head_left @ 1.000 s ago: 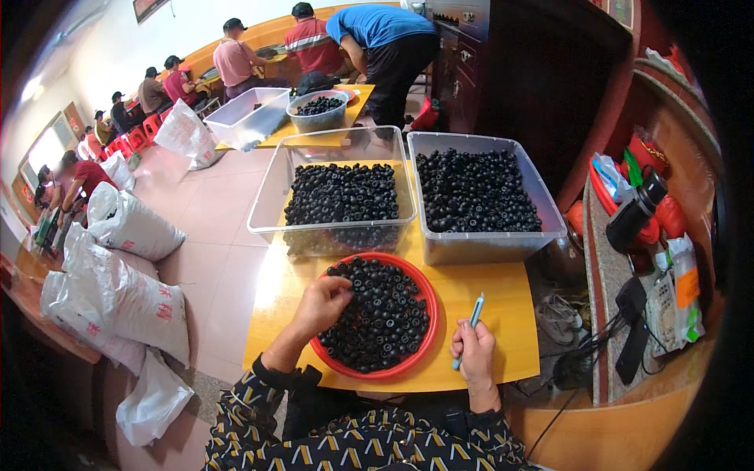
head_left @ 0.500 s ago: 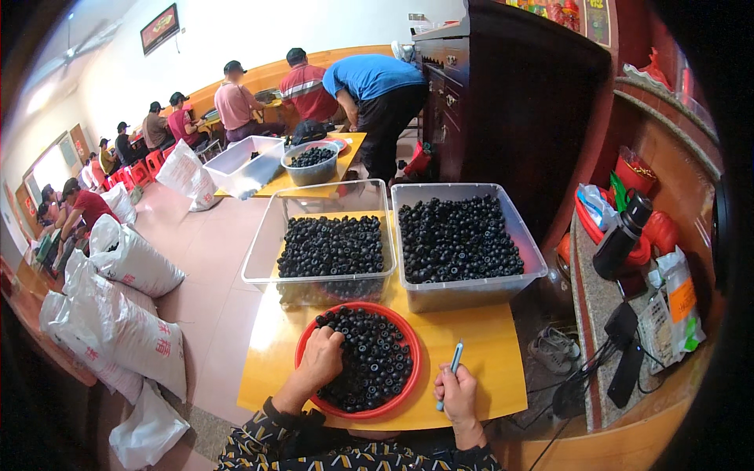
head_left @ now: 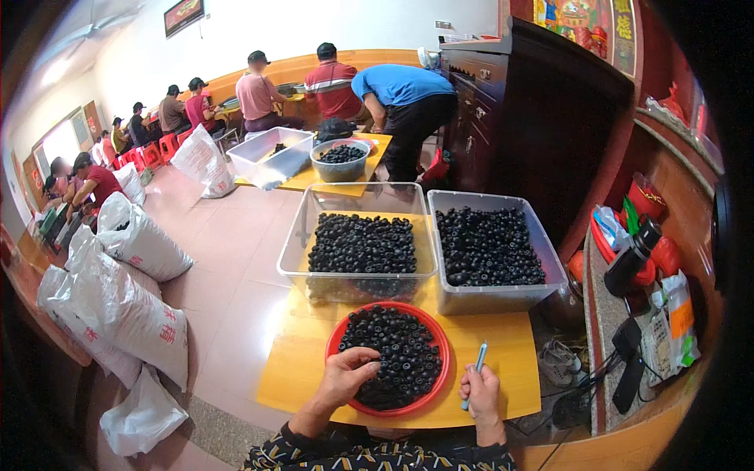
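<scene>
Your surroundings: pale pink tiled floor (head_left: pixel 236 259), glossy. White wall (head_left: pixel 314 27) ahead, framed picture (head_left: pixel 184 16) high up. Dark wooden cabinet (head_left: pixel 542 133) to your right. Red stools (head_left: pixel 169 145) far left. Bright window (head_left: pixel 59 141) at left edge. White sacks (head_left: pixel 118 306) piled on floor.

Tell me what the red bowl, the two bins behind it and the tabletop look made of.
Red bowl: likely plastic, uniform glossy red rim. Left bin and right bin: clear plastic, since the black pieces show through the walls. Tabletop: smooth yellow-orange surface, probably laminate or painted wood; no grain visible, so uncertain.
</scene>
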A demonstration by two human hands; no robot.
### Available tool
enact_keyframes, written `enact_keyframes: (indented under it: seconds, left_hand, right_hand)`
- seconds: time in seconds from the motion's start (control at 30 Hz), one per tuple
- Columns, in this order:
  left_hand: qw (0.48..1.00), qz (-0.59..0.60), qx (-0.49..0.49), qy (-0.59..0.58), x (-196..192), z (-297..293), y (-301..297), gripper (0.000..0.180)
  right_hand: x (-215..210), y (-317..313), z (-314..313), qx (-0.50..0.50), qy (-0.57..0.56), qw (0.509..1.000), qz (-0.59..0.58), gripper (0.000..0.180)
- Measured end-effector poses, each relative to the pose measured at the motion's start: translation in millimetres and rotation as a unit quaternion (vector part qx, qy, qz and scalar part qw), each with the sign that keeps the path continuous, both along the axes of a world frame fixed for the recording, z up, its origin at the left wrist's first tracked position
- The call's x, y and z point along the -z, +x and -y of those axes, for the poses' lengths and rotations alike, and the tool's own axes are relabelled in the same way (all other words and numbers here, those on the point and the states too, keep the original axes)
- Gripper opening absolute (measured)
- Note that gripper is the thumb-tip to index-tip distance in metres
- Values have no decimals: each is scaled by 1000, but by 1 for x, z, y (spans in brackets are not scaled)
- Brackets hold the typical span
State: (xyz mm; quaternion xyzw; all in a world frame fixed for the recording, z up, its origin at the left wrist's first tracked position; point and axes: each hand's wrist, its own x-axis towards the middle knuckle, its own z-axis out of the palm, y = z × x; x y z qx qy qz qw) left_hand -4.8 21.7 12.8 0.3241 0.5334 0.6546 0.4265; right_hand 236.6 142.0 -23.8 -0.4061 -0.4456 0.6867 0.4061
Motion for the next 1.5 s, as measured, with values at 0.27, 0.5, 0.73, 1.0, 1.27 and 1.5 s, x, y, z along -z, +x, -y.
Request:
enact_keyframes:
  seconds: [0.27,0.5,0.73,1.0,1.27,1.5]
  left_hand:
    - [936,318,96,116,-1,14,1,19]
    - [901,378,143,154,-5,15,3,17]
    - [915,364,117,131,-3,25,8,18]
    - [945,300,101,79,-1,21,18,18]
    - [966,248,71,32,7,23,23,15]
    - [977,199,59,50,-2,25,27,20]
  right_hand:
    - [-56,-22,20,-30,27,997,71,13]
    - [-87,-73,52,-210,167,954,136,16]
    - [-90,-97,65,-240,176,948,110,19]
    - [-80,-96,61,-202,127,966,103,16]
    - [-77,-95,64,-189,62,979,48,11]
    - [-75,-90,65,-180,-15,983,1,11]
